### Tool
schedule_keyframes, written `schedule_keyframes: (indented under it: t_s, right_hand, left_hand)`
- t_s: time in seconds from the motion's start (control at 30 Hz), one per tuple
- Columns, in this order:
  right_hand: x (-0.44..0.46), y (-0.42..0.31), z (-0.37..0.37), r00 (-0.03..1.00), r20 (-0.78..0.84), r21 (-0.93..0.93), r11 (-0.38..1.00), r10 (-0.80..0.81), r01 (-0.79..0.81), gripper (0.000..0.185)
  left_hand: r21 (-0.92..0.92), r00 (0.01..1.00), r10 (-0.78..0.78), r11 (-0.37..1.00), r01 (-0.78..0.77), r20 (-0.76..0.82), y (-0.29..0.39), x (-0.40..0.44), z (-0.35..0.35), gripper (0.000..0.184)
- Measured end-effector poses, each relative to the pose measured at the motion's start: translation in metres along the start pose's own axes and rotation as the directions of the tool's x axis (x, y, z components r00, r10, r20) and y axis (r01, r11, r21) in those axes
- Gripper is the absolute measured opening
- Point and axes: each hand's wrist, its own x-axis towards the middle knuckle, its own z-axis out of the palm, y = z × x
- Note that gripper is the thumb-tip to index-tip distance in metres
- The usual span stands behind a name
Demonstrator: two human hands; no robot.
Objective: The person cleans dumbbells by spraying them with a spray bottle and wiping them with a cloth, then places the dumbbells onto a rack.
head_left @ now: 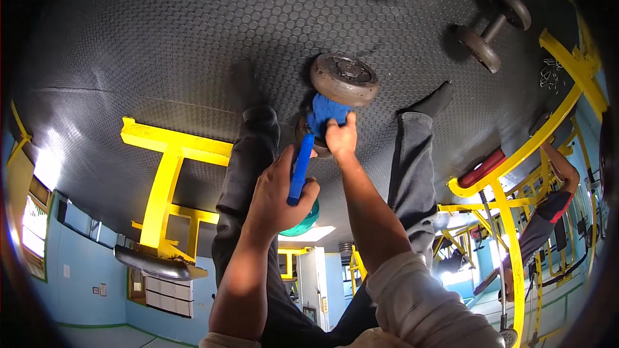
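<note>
Your left hand (277, 200) is closest to you, back turned up, wrist bent slightly, its fingers and thumb closed around a slim blue rod (300, 171); what the rod is, you cannot tell from here. Just beyond it your right hand (340, 136) reaches in from the right with the forearm slanting inward, and it grasps the crumpled blue wrap (330, 109) around the handle of the dumbbell (345, 77). That dumbbell sits between your trouser legs (251, 154), one disc beyond the wrap and the other partly hidden by your hands.

The wrap could slip or bunch if your right hand's pinch loosens, and the round discs could roll if you push sideways; fingers close to the near disc might get pinched.

Farther off, beyond the dumbbell and to its right, a second dumbbell (480, 48) lies on the black floor (174, 45). Yellow frames (164, 196) stand on either side, and well right of the dumbbell is another person (541, 225).
</note>
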Motion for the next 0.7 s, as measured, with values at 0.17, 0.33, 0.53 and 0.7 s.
schedule_keyframes:
  t_s: [0.17,0.33,0.53,0.7]
  right_hand:
    - [-0.035,0.014,-0.047,0.86,0.511,0.855,-0.098,-0.004,-0.508,0.042]
    - [-0.004,-0.049,0.039,0.719,0.672,0.557,-0.519,-0.177,-0.648,0.063]
    - [0.012,-0.07,0.058,0.828,0.53,0.431,-0.783,-0.183,-0.449,0.043]
    - [0.002,-0.021,-0.023,0.884,0.446,0.875,-0.274,0.141,-0.398,0.024]
  left_hand:
    - [-0.021,0.982,-0.173,0.984,0.175,0.082,0.014,0.008,-0.016,0.044]
    - [0.011,0.983,-0.146,0.989,0.148,-0.109,0.008,0.008,-0.02,0.044]
    - [-0.005,0.939,-0.227,0.972,0.234,-0.259,0.013,0.013,-0.045,0.044]
    - [0.087,0.959,-0.104,0.988,0.131,-0.264,0.008,0.012,-0.042,0.043]
